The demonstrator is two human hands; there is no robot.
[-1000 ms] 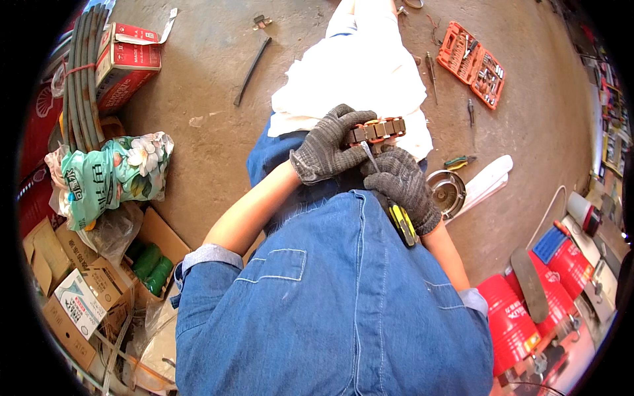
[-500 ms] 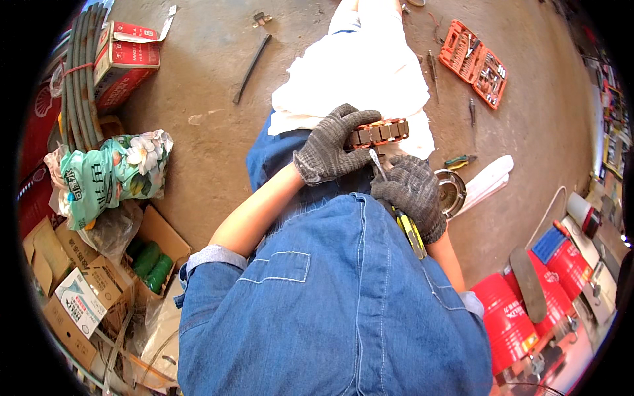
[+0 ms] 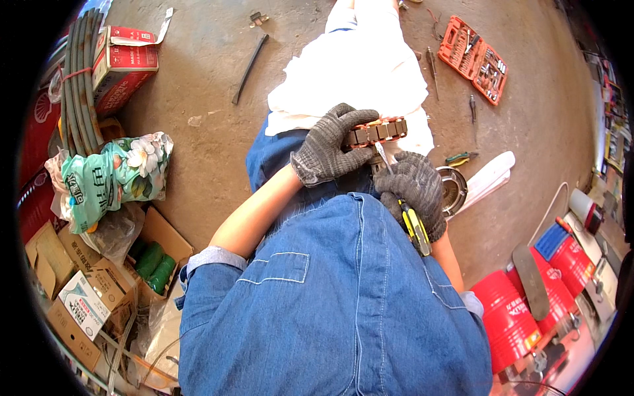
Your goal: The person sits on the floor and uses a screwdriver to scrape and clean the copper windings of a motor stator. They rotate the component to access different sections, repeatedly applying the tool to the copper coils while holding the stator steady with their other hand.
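My left hand [image 3: 330, 148], in a dark grey knitted glove, grips a ring-shaped stator [image 3: 376, 133] with dark metal teeth and orange-red edges. It is held above my lap, in front of a white cloth [image 3: 350, 79]. My right hand [image 3: 416, 188], gloved alike, is closed round a screwdriver [image 3: 416, 228] with a yellow-and-black handle. The screwdriver's slim silver end points up at the stator's lower side; whether it touches cannot be made out. Right of that hand lies a round metal housing [image 3: 452, 191], beside a white rolled sheet [image 3: 487, 181].
An open orange socket set [image 3: 473, 59] lies far right, near pliers [image 3: 461, 159] and thin tools. A black hose piece [image 3: 251, 69] is on the floor. Boxes [image 3: 86, 303], a flowered bag [image 3: 112, 178] and bundled hoses [image 3: 80, 79] stand left; red drums [image 3: 505, 320] stand right.
My right hand has shifted slightly and turned, so more of the screwdriver's handle shows and its silver end sits closer to the stator. The left hand keeps its hold on the stator.
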